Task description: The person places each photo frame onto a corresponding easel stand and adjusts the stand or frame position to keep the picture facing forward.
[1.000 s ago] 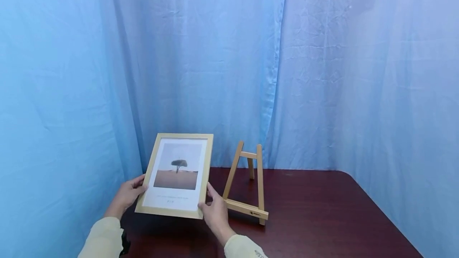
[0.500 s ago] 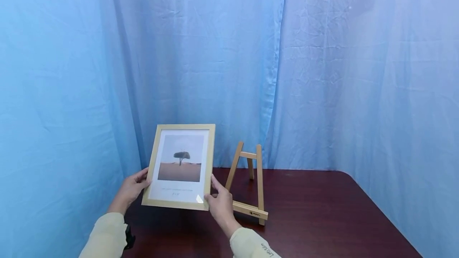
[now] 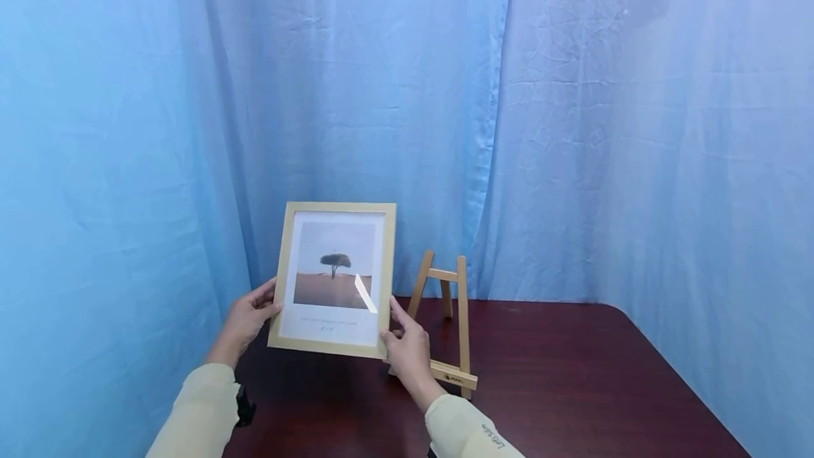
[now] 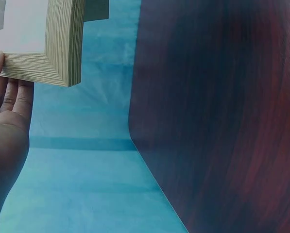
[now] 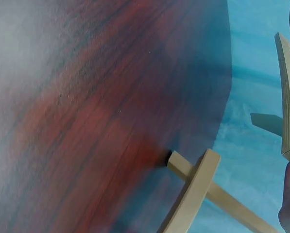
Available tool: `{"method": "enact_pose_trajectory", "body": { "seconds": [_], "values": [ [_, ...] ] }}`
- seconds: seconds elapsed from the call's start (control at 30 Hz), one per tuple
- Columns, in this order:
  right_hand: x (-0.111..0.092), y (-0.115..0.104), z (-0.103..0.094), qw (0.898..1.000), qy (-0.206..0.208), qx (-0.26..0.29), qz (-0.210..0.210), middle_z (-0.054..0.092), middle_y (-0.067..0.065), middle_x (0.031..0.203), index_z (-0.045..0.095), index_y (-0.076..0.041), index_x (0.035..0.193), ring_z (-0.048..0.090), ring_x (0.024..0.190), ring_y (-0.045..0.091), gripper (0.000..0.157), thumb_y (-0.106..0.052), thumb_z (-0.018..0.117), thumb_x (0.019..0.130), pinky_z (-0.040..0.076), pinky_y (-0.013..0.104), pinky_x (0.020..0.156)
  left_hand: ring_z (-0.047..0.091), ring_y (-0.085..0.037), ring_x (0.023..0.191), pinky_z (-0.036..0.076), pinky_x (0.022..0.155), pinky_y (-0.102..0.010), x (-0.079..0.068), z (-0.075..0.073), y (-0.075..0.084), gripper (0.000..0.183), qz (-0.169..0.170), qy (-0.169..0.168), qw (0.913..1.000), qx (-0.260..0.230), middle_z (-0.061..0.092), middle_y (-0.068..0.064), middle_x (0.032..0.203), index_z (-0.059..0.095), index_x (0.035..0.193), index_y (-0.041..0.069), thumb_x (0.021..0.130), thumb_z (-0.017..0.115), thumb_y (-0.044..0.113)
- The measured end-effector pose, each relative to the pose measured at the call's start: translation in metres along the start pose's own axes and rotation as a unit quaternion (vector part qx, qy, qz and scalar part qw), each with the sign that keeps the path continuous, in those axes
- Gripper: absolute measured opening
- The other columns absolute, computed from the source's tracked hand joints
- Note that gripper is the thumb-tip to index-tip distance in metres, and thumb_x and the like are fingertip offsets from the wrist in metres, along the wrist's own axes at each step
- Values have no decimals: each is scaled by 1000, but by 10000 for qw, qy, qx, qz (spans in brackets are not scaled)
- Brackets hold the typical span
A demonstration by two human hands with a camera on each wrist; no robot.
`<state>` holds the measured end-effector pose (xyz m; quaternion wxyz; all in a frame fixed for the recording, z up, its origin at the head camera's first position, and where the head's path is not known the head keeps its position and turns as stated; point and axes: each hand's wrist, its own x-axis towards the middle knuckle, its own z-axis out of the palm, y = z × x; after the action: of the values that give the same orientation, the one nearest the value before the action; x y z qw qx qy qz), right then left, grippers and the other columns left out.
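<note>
A picture frame (image 3: 389, 260) with a pale wood border and a print of a lone tree is held up over the table, tilted back. My left hand (image 3: 248, 320) grips its left edge, thumb in front and fingers behind, as the left wrist view also shows at the frame's corner (image 4: 62, 58). On the opposite side my right hand (image 3: 408, 352) pinches the lower right edge. Just right of that hand stands a small wooden easel (image 3: 463, 316), its lower left part hidden behind the hand. In the right wrist view the easel's leg and ledge (image 5: 193, 194) appear close by.
The dark red-brown table (image 3: 572, 373) has a rounded far right corner. Light blue curtains (image 3: 381, 90) hang behind it and along both sides. A black band (image 3: 244, 405) shows at the left sleeve.
Both hands have raised the picture frame and carried it to the right, closer to the easel. It has turned more upright, and a light reflection now crosses the print.
</note>
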<state>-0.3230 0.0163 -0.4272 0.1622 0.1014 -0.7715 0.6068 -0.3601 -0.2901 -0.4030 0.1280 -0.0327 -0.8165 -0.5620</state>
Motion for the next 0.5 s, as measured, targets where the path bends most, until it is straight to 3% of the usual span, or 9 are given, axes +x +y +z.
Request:
{"method": "enact_pose_trajectory", "body": {
  "seconds": [0.23, 0.5],
  "values": [
    [5, -2, -12, 9998, 48, -98, -141, 61, 12, 133, 51, -27, 146, 64, 87, 17, 65, 2, 68, 91, 52, 25, 62, 54, -29, 116, 47, 82, -15, 6, 9, 8, 57, 160, 172, 9992, -324, 54, -27, 135, 40, 151, 6, 98, 61, 5],
    [8, -2, -22, 9988, 233, -140, -396, 65, 10, 127, 53, -24, 145, 67, 91, 18, 64, 2, 69, 89, 52, 23, 63, 56, -5, 100, 47, 79, -13, 10, 19, 16, 57, 420, 345, 9964, -652, 53, -30, 136, 42, 148, 1, 95, 63, -2]
  ]
}}
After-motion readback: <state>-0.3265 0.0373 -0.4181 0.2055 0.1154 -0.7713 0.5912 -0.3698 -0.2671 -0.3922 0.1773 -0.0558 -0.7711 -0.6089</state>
